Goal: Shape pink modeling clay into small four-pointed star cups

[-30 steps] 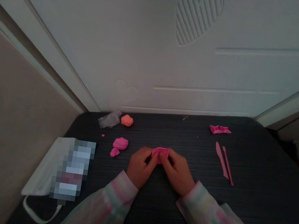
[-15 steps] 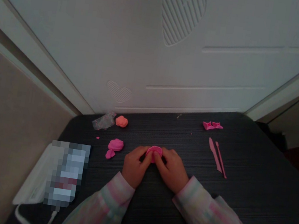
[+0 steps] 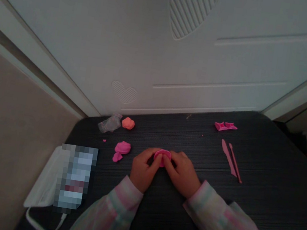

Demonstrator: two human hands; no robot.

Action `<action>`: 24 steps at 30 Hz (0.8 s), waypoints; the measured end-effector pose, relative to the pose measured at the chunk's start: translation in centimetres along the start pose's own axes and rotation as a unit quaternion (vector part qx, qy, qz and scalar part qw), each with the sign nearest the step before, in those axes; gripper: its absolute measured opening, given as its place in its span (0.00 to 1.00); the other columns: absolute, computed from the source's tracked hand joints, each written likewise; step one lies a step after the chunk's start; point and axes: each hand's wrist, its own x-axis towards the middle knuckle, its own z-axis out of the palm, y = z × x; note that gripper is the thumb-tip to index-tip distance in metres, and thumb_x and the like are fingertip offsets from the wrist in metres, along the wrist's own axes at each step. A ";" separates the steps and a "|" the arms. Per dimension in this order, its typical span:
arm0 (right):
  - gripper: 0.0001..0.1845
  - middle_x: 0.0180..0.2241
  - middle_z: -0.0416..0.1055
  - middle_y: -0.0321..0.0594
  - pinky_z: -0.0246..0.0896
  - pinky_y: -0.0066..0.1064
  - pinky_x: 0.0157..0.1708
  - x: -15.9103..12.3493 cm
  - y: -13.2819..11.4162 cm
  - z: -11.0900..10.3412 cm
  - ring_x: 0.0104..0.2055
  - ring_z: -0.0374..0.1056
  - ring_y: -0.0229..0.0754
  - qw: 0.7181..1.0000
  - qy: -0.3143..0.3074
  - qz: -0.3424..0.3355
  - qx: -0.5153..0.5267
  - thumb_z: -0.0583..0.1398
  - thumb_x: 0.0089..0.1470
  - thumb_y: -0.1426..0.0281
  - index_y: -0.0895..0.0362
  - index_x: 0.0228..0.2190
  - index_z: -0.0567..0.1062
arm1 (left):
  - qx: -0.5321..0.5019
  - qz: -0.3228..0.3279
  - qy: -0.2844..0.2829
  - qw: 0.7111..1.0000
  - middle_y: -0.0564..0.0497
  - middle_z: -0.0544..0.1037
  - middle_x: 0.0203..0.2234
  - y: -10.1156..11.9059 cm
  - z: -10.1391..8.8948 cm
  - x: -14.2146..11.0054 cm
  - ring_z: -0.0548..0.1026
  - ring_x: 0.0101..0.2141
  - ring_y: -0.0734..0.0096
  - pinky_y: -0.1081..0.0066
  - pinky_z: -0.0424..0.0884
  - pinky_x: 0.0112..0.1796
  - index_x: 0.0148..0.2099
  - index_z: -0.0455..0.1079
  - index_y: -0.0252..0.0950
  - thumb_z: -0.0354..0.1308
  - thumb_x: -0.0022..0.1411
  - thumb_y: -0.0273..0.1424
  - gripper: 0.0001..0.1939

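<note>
Between my two hands is a small round piece of pink modelling clay [image 3: 163, 154], its rim showing above my thumbs. My left hand [image 3: 144, 168] grips it from the left, thumb pressed on the near face. From the right, my right hand [image 3: 181, 173] pinches the same piece, its thumb beside the other one. The fingers behind the clay are hidden. To the left of my hands lie a larger pink clay lump [image 3: 122, 147] and a smaller pink lump [image 3: 117, 157] touching it.
An orange clay lump [image 3: 128, 123] sits beside a clear plastic bag [image 3: 110, 123] at the back left. Shaped pink clay pieces [image 3: 225, 126] lie back right, above a pink plastic knife [image 3: 228, 157] and a thin pink stick tool [image 3: 235, 162]. A blurred phone [image 3: 76, 178] and white power bank [image 3: 45, 179] lie left.
My hands keep hold of the pink clay, and its rim looks rounder than a second ago. The whole view shifts slightly as my head moves; the other things stay put on the table.
</note>
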 end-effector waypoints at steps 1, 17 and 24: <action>0.15 0.21 0.67 0.35 0.50 0.29 0.29 0.0 0.0 0.0 0.24 0.60 0.36 1.000 0.000 -0.004 0.001 0.46 0.55 0.66 0.57 0.22 0.66 | 0.007 0.002 0.001 1.000 0.51 0.76 0.29 0.0 0.0 0.0 0.72 0.31 0.72 0.73 0.67 0.34 0.35 0.71 0.35 0.51 0.54 0.29 0.09; 0.07 0.26 0.68 0.37 0.57 0.28 0.30 0.1 0.0 -0.2 0.28 0.63 0.36 0.990 0.049 0.030 0.126 0.52 0.50 0.69 0.57 0.28 0.68 | 0.041 -0.025 0.009 0.999 0.53 0.73 0.24 -0.1 0.2 0.0 0.69 0.24 0.77 0.77 0.64 0.27 0.32 0.69 0.34 0.52 0.53 0.28 0.06; 0.06 0.27 0.69 0.37 0.58 0.28 0.31 0.0 0.3 0.2 0.29 0.63 0.36 0.992 0.052 0.031 0.112 0.52 0.50 0.69 0.57 0.28 0.68 | 0.046 0.016 0.036 0.998 0.51 0.72 0.26 -0.5 0.4 0.1 0.69 0.28 0.75 0.75 0.65 0.30 0.31 0.69 0.34 0.53 0.52 0.26 0.04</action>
